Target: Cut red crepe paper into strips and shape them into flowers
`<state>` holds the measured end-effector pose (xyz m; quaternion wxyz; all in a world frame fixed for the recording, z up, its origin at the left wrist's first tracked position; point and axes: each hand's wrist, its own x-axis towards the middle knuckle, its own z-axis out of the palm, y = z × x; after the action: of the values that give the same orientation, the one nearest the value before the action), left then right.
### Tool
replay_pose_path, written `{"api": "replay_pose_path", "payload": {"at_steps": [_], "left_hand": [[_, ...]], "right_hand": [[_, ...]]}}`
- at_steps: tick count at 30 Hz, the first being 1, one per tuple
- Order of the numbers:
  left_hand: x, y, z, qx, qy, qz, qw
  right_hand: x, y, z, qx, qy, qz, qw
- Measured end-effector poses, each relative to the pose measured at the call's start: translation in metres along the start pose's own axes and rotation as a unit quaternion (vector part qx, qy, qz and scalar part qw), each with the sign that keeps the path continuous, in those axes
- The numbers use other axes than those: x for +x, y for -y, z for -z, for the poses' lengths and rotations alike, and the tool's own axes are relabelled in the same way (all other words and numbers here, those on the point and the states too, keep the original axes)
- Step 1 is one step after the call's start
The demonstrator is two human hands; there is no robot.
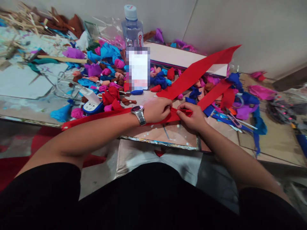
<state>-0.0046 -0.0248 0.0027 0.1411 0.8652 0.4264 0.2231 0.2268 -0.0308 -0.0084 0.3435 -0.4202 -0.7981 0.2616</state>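
My left hand (157, 110), with a metal watch (138, 114) on its wrist, is closed with curled fingers on a red strip (174, 117) of thin, cloth-like material. Right beside it, my right hand (192, 117) pinches a folded part of the same red material between thumb and fingers. A long red length (112, 114) runs out to the left under my left forearm. Beyond the hands, a wide red strip (196, 74) slants up to the right, and a narrower one (213, 94) lies below it. How these pieces join is hidden by my fingers.
Many crumpled blue, pink, purple and brown pieces (107, 52) cover the table. A plastic bottle (132, 30) stands at the back near a white box (177, 54). A power socket (92, 103) lies at left, scissors (233, 119) at right. The table edge (158, 143) is close to me.
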Motion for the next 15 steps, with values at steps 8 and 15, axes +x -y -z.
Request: {"api": "replay_pose_path", "payload": {"at_steps": [8,15], "left_hand": [[0.0012,-0.0008,0.0029,-0.001,-0.004,0.056,0.998],[0.0025,0.0041,-0.0012,-0.029,-0.018,0.038,0.999]], "right_hand": [[-0.0004,0.0039,0.0033,0.006,0.001,-0.022,1.0],[0.0,0.004,0.0027,0.009,0.003,-0.019,1.0]]}}
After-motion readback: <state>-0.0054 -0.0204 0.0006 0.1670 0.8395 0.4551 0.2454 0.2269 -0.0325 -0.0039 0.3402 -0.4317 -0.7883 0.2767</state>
